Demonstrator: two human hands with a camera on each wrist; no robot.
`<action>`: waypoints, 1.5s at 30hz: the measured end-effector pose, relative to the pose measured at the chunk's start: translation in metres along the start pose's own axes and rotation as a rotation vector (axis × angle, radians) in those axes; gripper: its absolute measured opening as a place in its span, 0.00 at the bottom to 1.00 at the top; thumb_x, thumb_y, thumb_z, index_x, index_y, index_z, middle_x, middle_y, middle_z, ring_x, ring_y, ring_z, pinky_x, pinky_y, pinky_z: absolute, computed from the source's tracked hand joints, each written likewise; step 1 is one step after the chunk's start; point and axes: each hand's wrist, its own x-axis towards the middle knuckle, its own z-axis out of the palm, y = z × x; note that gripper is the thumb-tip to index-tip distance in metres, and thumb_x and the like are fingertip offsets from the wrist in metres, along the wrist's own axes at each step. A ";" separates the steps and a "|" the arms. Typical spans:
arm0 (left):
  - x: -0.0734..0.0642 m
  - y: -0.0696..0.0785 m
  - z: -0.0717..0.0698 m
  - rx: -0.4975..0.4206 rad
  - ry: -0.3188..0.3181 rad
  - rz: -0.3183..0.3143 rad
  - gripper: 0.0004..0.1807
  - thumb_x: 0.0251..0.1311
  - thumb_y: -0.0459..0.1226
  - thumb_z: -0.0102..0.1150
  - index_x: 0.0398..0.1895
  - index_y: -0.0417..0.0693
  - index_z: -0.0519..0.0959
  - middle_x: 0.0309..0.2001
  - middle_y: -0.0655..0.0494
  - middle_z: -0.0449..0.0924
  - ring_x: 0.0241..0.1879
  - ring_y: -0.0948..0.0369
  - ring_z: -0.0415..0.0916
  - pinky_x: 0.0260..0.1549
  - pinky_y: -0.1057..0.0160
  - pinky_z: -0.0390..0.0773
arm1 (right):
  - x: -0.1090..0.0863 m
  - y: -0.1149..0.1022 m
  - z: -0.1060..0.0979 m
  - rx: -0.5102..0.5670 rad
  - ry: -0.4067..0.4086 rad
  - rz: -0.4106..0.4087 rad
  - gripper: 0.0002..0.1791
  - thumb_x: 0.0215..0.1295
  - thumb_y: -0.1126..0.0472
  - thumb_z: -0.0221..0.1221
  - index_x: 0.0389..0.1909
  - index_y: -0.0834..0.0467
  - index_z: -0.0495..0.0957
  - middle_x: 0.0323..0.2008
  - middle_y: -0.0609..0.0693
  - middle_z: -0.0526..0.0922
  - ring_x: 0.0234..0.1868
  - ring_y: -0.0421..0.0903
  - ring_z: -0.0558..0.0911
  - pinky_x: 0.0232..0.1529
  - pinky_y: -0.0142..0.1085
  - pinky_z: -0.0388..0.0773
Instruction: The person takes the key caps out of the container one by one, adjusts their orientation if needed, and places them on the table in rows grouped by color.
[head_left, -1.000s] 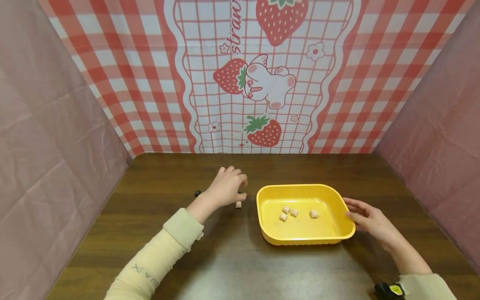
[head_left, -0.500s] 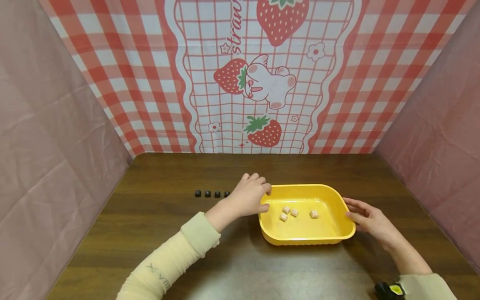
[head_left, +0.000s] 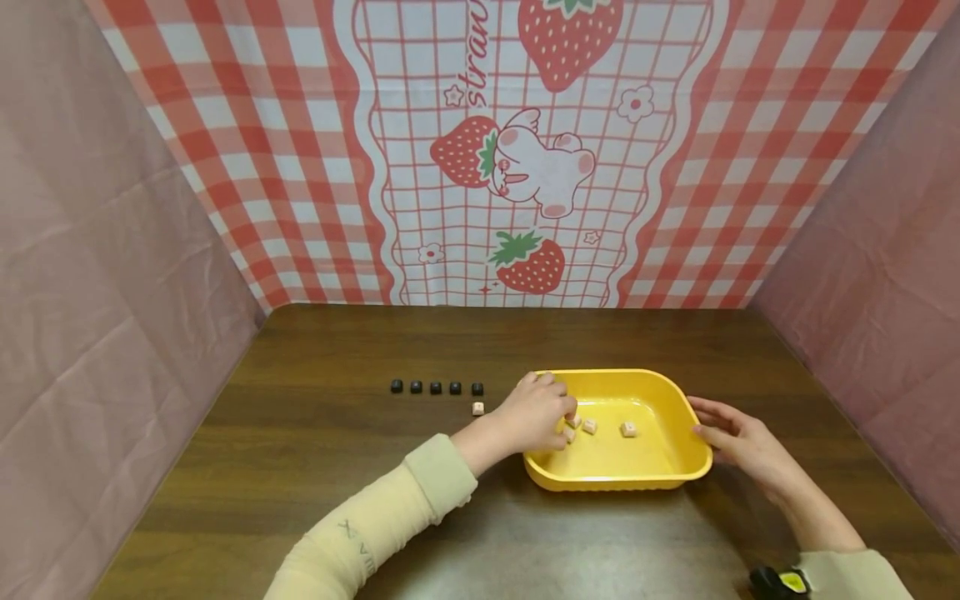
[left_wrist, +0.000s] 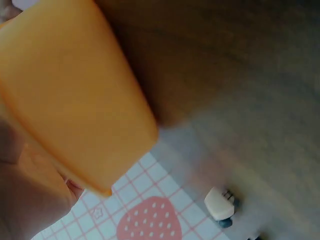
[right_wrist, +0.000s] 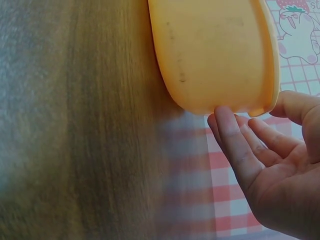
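Note:
A yellow plastic basin (head_left: pixel 660 450) stands on the table, with several beige keycaps (head_left: pixel 628 429) on its floor. My left hand (head_left: pixel 534 412) reaches over the basin's left rim, thumb and forefinger apart close to the leftmost beige keycaps; whether they touch one cannot be made out. In the left wrist view that hand (left_wrist: pixel 35 190) is partly hidden by the basin wall (left_wrist: pixel 75 95). My right hand (head_left: pixel 750 446) holds the basin's right end, thumb at the rim and fingers against the outer wall (right_wrist: pixel 220 60), as the right wrist view shows.
Left of the basin, several black keycaps (head_left: pixel 436 388) lie in a row on the wooden table (head_left: pixel 337 467). One beige keycap (head_left: pixel 478 408) sits just in front of the row's right end. A checked strawberry cloth (head_left: pixel 525 267) hangs behind, with pink cloth at both sides.
My left hand has moved right, from beside the lone beige keycap into the basin, uncovering the black row. The right hand and basin stay in place.

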 end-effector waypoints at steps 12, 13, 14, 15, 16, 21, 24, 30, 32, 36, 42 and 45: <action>0.013 0.007 0.011 0.061 -0.034 0.030 0.06 0.51 0.47 0.62 0.31 0.62 0.76 0.33 0.66 0.71 0.38 0.63 0.64 0.36 0.66 0.60 | 0.000 0.002 0.002 -0.011 0.029 -0.030 0.34 0.70 0.54 0.50 0.68 0.70 0.53 0.62 0.75 0.63 0.42 0.30 0.79 0.38 0.35 0.80; 0.014 0.008 0.012 0.065 -0.041 0.029 0.07 0.51 0.47 0.62 0.31 0.62 0.76 0.33 0.66 0.71 0.38 0.63 0.64 0.35 0.66 0.59 | 0.000 0.002 0.002 -0.013 0.030 -0.029 0.34 0.70 0.54 0.50 0.68 0.70 0.53 0.62 0.75 0.63 0.42 0.30 0.79 0.38 0.35 0.80; 0.015 0.008 0.013 0.067 -0.048 0.027 0.07 0.51 0.48 0.62 0.31 0.62 0.76 0.33 0.66 0.71 0.38 0.63 0.63 0.36 0.65 0.59 | 0.000 0.002 0.002 -0.013 0.031 -0.028 0.34 0.70 0.54 0.50 0.68 0.70 0.53 0.62 0.75 0.63 0.42 0.30 0.79 0.38 0.35 0.80; 0.016 0.008 0.013 0.069 -0.053 0.024 0.07 0.51 0.47 0.62 0.31 0.62 0.76 0.33 0.65 0.71 0.38 0.63 0.63 0.36 0.65 0.59 | 0.000 0.002 0.002 -0.012 0.030 -0.026 0.34 0.70 0.54 0.50 0.68 0.70 0.53 0.62 0.74 0.63 0.42 0.30 0.79 0.39 0.36 0.80; 0.016 0.008 0.014 0.071 -0.058 0.022 0.07 0.51 0.47 0.62 0.31 0.62 0.76 0.33 0.65 0.71 0.38 0.63 0.63 0.36 0.65 0.59 | 0.000 0.002 0.002 -0.012 0.030 -0.024 0.34 0.70 0.54 0.50 0.68 0.70 0.53 0.62 0.74 0.63 0.42 0.30 0.79 0.39 0.36 0.80; 0.018 0.008 0.015 0.082 -0.060 0.019 0.05 0.52 0.47 0.61 0.30 0.62 0.76 0.33 0.65 0.72 0.39 0.63 0.65 0.36 0.65 0.60 | 0.000 0.002 0.002 -0.016 0.034 -0.017 0.34 0.70 0.53 0.51 0.69 0.69 0.54 0.62 0.74 0.63 0.42 0.30 0.80 0.39 0.37 0.80; 0.018 0.009 0.014 0.091 -0.059 0.019 0.05 0.52 0.47 0.61 0.29 0.62 0.76 0.33 0.65 0.72 0.39 0.62 0.65 0.36 0.65 0.61 | 0.000 0.002 0.002 -0.018 0.038 -0.023 0.34 0.70 0.53 0.51 0.68 0.69 0.54 0.62 0.74 0.64 0.42 0.30 0.80 0.39 0.37 0.80; 0.018 0.009 0.014 0.093 -0.067 0.017 0.05 0.52 0.46 0.61 0.26 0.62 0.75 0.32 0.65 0.72 0.39 0.62 0.65 0.37 0.64 0.60 | 0.000 0.001 0.002 -0.025 0.038 -0.020 0.34 0.70 0.53 0.51 0.68 0.69 0.54 0.61 0.74 0.64 0.41 0.31 0.80 0.38 0.37 0.80; 0.018 0.009 0.014 0.088 -0.070 0.017 0.06 0.52 0.46 0.61 0.26 0.62 0.74 0.33 0.65 0.72 0.39 0.62 0.65 0.37 0.64 0.60 | 0.000 0.001 0.002 -0.022 0.038 -0.017 0.34 0.70 0.54 0.51 0.68 0.69 0.54 0.61 0.74 0.64 0.41 0.32 0.80 0.38 0.38 0.80; 0.019 0.009 0.015 0.083 -0.066 0.019 0.06 0.51 0.47 0.62 0.26 0.62 0.74 0.32 0.65 0.72 0.39 0.63 0.64 0.37 0.65 0.60 | 0.000 0.001 0.001 -0.018 0.035 -0.011 0.34 0.70 0.53 0.51 0.68 0.69 0.54 0.61 0.74 0.64 0.41 0.33 0.80 0.38 0.38 0.81; 0.019 0.007 0.013 0.057 -0.053 0.023 0.06 0.52 0.46 0.61 0.27 0.62 0.73 0.31 0.66 0.70 0.37 0.63 0.63 0.36 0.65 0.59 | 0.000 0.000 0.001 -0.024 0.039 -0.009 0.34 0.70 0.53 0.51 0.68 0.69 0.54 0.62 0.74 0.64 0.41 0.32 0.80 0.38 0.38 0.81; 0.018 0.007 0.011 0.049 -0.050 0.023 0.05 0.53 0.46 0.60 0.27 0.62 0.74 0.31 0.67 0.70 0.38 0.63 0.63 0.36 0.65 0.59 | -0.001 0.000 0.002 -0.018 0.041 -0.007 0.34 0.69 0.54 0.52 0.68 0.69 0.55 0.61 0.74 0.64 0.41 0.32 0.80 0.39 0.38 0.81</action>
